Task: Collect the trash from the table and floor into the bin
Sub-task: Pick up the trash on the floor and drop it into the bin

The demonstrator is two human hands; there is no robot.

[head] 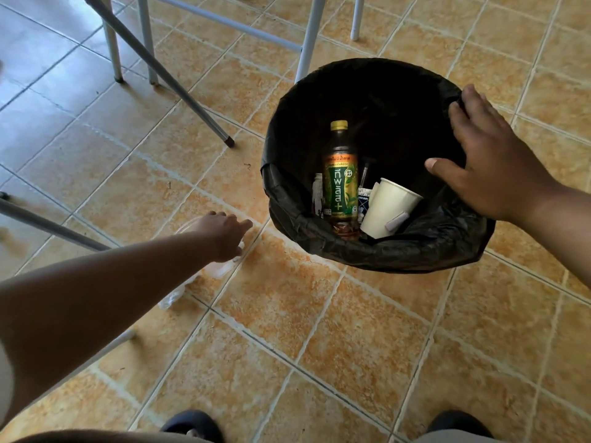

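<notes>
A bin lined with a black bag stands on the tiled floor at upper right. Inside it lie a green-labelled tea bottle, a white paper cup and small scraps. My right hand rests spread on the bin's right rim with its fingers straight. To the left of the bin, crumpled clear plastic trash lies on the floor. My left hand reaches down onto it, its fingers curled over the plastic. The hand and forearm hide much of the plastic.
A slanted grey table leg ends just left of the bin. White metal legs stand behind the bin. Another grey bar crosses at the left. My dark shoes are at the bottom edge.
</notes>
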